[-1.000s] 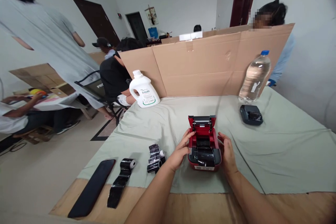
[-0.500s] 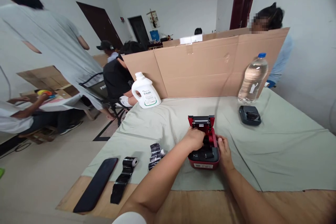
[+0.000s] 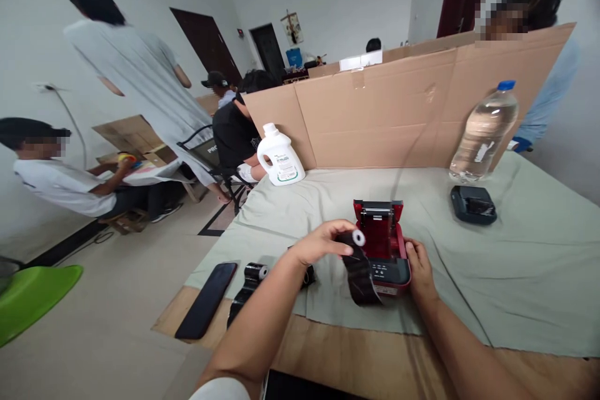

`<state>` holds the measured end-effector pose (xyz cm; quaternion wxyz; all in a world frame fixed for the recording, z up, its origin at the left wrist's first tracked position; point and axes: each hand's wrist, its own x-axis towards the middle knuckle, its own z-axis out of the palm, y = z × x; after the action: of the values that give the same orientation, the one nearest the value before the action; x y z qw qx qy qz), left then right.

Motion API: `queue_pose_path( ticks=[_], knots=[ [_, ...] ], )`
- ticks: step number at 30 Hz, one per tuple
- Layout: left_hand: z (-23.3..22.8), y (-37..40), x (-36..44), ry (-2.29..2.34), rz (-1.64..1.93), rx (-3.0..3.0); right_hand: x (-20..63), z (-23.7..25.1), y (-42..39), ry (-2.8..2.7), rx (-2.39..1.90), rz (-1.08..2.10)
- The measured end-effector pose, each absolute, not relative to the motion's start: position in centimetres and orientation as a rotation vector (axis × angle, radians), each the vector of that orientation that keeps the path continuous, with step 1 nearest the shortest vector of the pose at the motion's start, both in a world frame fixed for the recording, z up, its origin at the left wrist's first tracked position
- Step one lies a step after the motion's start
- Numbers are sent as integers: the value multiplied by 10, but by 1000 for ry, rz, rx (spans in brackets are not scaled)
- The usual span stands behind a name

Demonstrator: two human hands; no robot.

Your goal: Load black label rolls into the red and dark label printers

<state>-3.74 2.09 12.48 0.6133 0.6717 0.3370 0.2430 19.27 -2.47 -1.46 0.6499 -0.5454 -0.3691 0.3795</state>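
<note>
We have the black paper roll (image 3: 355, 244) pinched in our left hand (image 3: 319, 242), lifted clear of the red printer (image 3: 385, 250), at about nine o'clock from its open bay. A dark tail of the roll hangs down and curls in front of the printer's front panel. Our right hand (image 3: 420, 265) rests against the printer's side at three o'clock, fingers wrapped on the casing and steadying it. The lid (image 3: 377, 211) stands upright at twelve o'clock.

To do this well, we would keep the right hand firm so that the printer does not slide on the green cloth (image 3: 515, 262) that covers the surface. The grip on the roll is best kept at its ends, near the white core, since a loose hold could let more of the strip unwind. We judge that the hanging tail is the main nuisance: it can snag on the bay's edge or trail under the printer, so the roll should travel up and away, not across.

On the surface at nine o'clock lie another black roll (image 3: 250, 281) and a dark phone (image 3: 207, 300), and there is space between them to work in. The small black device (image 3: 473, 204) and the water bottle (image 3: 484, 132) stand well apart at two o'clock, and the white jug (image 3: 280, 156) at eleven.
</note>
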Motion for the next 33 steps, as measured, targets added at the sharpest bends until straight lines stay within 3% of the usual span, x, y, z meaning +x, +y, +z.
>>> queue_pose_path(
  ticks=[5,10,17,23,29,33],
  knots=[
    [135,45,-140,1148,550,1381,190,-11,-26,-800,-1232,897],
    [100,68,-207,1598,401,1651,191,-11,-26,-801,-1235,886],
    [44,73,-204,1842,285,1934,194,-16,-25,-831,-1245,886],
    [64,46,-227,2114,212,1969,193,-15,-25,-826,-1248,886],
    [71,-14,-243,1974,-292,2153,191,-10,-25,-830,-1249,849],
    [73,-33,-233,2033,-421,2169,191,-11,-25,-823,-1256,855]
  ],
)
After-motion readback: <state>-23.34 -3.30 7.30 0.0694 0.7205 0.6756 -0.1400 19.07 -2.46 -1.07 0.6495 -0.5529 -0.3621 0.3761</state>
